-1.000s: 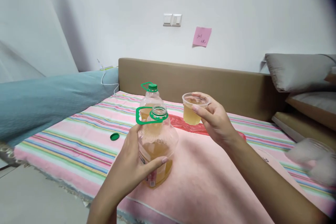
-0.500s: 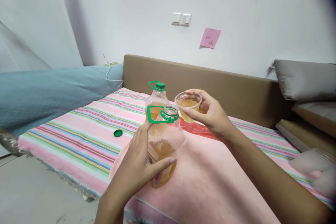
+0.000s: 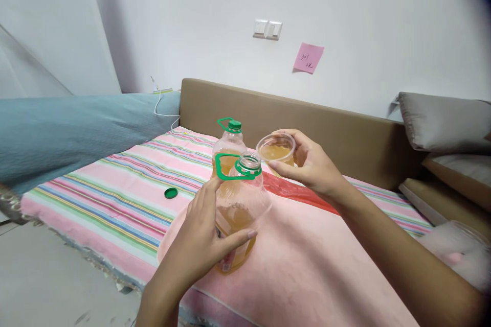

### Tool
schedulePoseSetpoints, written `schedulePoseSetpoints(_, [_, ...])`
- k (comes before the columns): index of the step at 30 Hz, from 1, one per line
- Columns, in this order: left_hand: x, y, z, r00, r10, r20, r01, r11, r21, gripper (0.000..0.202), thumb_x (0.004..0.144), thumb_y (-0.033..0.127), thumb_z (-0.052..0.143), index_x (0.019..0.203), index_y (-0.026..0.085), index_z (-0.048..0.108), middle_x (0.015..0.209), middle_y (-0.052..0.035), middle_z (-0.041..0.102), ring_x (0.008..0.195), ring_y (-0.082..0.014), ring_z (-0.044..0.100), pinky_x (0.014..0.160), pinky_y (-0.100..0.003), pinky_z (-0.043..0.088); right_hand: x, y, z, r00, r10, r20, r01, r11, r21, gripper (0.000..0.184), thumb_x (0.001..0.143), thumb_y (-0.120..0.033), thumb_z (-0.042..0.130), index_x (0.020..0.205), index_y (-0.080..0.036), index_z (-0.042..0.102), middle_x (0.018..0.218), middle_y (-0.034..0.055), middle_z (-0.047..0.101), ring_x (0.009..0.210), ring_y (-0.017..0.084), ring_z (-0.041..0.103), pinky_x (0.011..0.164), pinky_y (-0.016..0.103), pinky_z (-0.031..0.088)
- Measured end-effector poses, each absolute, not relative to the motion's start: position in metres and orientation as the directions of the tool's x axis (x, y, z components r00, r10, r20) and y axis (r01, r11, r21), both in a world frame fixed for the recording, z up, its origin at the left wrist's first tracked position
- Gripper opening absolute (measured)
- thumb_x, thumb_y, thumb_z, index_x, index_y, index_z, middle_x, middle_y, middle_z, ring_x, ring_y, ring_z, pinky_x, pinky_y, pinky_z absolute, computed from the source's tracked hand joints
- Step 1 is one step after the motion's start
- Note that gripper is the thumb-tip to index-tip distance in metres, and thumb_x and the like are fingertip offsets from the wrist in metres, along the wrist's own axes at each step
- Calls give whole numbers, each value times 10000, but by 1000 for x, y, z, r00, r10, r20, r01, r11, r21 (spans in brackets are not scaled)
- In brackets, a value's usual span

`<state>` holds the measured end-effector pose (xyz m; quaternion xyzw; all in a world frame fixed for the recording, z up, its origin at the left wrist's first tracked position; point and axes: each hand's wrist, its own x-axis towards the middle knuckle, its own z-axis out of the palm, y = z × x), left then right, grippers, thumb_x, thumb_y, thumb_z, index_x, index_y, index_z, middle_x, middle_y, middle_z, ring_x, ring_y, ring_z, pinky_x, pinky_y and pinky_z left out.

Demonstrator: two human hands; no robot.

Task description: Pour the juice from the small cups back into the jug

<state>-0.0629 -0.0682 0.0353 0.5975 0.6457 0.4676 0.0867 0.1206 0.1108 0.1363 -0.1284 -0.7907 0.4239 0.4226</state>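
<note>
My left hand (image 3: 209, 230) is wrapped round the near side of a clear plastic bottle (image 3: 241, 204) with a green carry ring and an uncapped mouth. Amber liquid fills its lower part. In my right hand (image 3: 307, 163) is a clear plastic cup (image 3: 278, 150) of amber liquid, tilted slightly, just right of the bottle's mouth. Behind stands a second bottle (image 3: 228, 143), its green cap on and amber liquid inside. A loose green cap (image 3: 171, 192) lies on the striped cloth to the left.
The bottle rests on a pink mat (image 3: 307, 260) over a striped bed cloth (image 3: 115, 189). Red plastic (image 3: 295, 191) lies behind the mat. Clear plastic containers (image 3: 456, 250) sit at right, below stacked cushions (image 3: 445, 120). A brown headboard (image 3: 307, 117) runs along the wall.
The cup in my right hand has tipped slightly, its rim leaning more toward the bottle. The view has shifted a little. My left hand stays on the bottle.
</note>
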Motion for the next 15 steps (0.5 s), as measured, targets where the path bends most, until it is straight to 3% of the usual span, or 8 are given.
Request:
schedulePoseSetpoints(11, [-63, -69, 38, -260, 853, 453, 703, -154, 694, 881, 907, 607, 827, 1575, 292, 346, 1577, -130, 521, 1496, -379, 484, 1201, -590, 438, 124, 112, 148, -625, 561, 543, -88, 641, -763, 617, 636, -331, 1021, 1165, -274, 707, 1204, 52, 796, 1153, 279, 752, 1029, 464, 604])
schedulePoseSetpoints(15, [-63, -69, 37, -256, 855, 451, 704, -154, 693, 874, 916, 600, 828, 1574, 296, 339, 1573, -124, 518, 1492, -365, 483, 1197, -579, 438, 125, 111, 152, -635, 544, 548, -74, 664, -744, 580, 666, -310, 987, 1170, -270, 704, 1205, 50, 788, 1153, 273, 748, 1018, 460, 602])
